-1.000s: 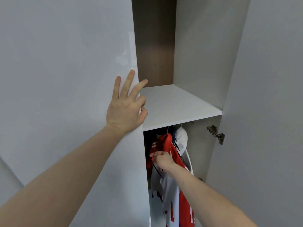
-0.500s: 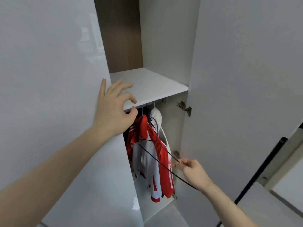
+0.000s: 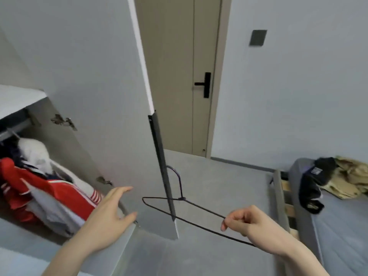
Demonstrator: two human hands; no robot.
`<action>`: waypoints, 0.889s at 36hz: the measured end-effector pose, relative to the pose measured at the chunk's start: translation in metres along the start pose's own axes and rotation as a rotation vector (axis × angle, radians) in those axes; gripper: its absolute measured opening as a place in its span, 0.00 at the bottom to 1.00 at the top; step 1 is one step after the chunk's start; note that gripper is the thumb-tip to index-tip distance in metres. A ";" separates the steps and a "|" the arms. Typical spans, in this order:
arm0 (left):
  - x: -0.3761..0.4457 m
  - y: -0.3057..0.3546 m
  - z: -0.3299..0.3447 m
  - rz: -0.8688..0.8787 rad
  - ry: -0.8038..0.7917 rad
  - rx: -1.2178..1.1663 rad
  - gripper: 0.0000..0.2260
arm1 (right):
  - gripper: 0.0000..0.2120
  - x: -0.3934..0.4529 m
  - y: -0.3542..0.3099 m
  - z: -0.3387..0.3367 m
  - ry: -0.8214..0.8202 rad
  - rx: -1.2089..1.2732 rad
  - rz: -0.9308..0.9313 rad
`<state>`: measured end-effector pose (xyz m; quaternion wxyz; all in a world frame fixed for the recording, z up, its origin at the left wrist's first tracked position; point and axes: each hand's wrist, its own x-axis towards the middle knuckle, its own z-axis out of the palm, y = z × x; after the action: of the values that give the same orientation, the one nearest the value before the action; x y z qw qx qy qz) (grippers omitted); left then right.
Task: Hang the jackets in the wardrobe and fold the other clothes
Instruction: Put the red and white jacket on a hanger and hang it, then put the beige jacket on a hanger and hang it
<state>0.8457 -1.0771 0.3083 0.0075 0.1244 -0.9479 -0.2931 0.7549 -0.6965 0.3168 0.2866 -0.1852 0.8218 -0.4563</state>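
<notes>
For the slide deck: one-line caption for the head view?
Right hand pinches an empty wire hanger; left hand open by the wardrobe door; clothes wait on the bed.

the wardrobe (image 3: 83, 76) runs off the left and top edges, so only part of its shelf and rail shows. the red and white jacket (image 3: 59, 196) is cut by the left edge and its lower part is hidden behind the left hand (image 3: 107, 214) and the near door panel. the wire hanger (image 3: 179, 206) is crossed by the open door's dark edge and one end vanishes inside the right hand (image 3: 251, 224). the clothes on the bed (image 3: 338, 180) are blurred and clipped by the right edge.
</notes>
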 end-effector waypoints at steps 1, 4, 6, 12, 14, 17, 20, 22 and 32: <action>0.008 0.011 0.012 0.010 -0.040 0.014 0.27 | 0.11 -0.012 0.013 -0.014 0.014 -0.002 0.017; 0.032 0.047 0.052 0.041 -0.150 0.015 0.25 | 0.11 -0.047 0.048 -0.054 0.059 0.027 0.043; 0.048 0.077 0.080 0.043 -0.229 -0.053 0.23 | 0.13 -0.068 0.070 -0.078 0.101 0.063 0.062; 0.088 0.164 0.156 0.074 -0.395 -0.201 0.25 | 0.18 -0.115 0.121 -0.145 0.199 0.149 0.076; 0.100 0.190 0.177 0.090 -0.425 -0.171 0.24 | 0.18 -0.128 0.135 -0.165 0.227 0.188 0.090; 0.117 0.223 0.207 0.103 -0.458 -0.165 0.17 | 0.17 -0.148 0.154 -0.188 0.271 0.235 0.117; 0.135 0.248 0.238 0.121 -0.468 -0.193 0.08 | 0.16 -0.166 0.173 -0.205 0.322 0.269 0.152; 0.147 0.265 0.258 0.112 -0.488 -0.206 0.02 | 0.14 -0.175 0.186 -0.216 0.375 0.292 0.173; 0.233 0.364 0.346 0.081 -0.674 -0.341 0.11 | 0.05 -0.167 0.251 -0.274 0.777 0.037 0.431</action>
<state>0.5055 -0.6508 0.2113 -0.2727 -0.0197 -0.8388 -0.4708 0.6969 -0.2965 0.2674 0.0484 0.1809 0.8800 -0.4365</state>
